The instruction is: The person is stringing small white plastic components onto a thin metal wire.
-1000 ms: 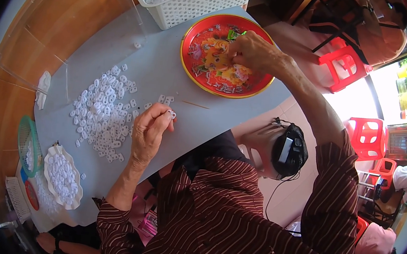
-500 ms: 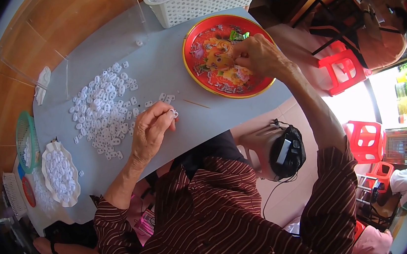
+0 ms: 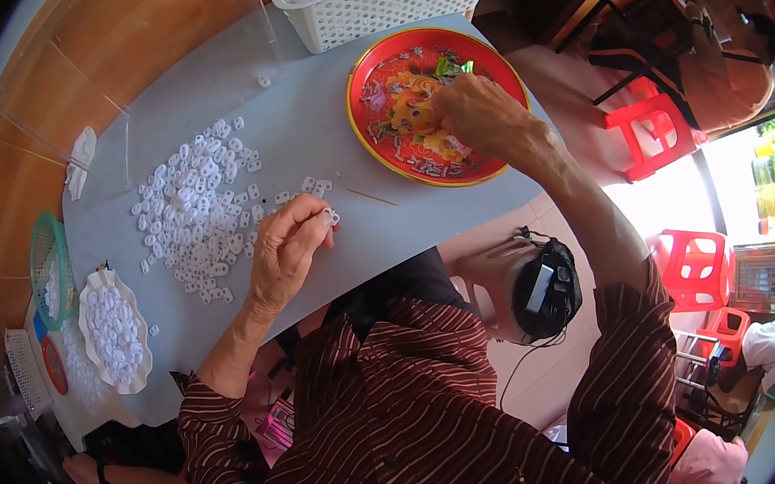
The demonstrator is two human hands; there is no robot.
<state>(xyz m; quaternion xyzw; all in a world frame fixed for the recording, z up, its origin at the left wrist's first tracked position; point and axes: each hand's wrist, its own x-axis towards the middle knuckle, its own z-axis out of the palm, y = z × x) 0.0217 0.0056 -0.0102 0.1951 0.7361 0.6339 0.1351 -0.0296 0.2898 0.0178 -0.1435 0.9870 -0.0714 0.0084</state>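
Note:
Between the thumb and fingers of my left hand (image 3: 288, 249) is a small white plastic piece with holes (image 3: 333, 218), held over the table's near edge. My right hand (image 3: 481, 112) reaches over the red round tray (image 3: 355, 116) with a yellow rim, its fingers bent down toward the bottom. Small metal-looking bits (image 3: 442, 169) lie scattered in the tray, beside a green wrapper (image 3: 453, 67). What the right fingertips hold, if anything, is hidden. Left of my left hand spreads a heap of white plastic pieces (image 3: 195, 189). A thin wooden stick (image 3: 372, 197) lies between heap and tray.
A white perforated basket (image 3: 383, 17) of white parts stands behind the tray. At the left are a scalloped white dish (image 3: 140, 372) full of pieces and a green basket (image 3: 39, 248). Red stools (image 3: 692, 269) and other people are to the right.
My right hand has shifted slightly left and down within the tray, its knuckles turning over the fingertips. My left hand stays still with the white piece.

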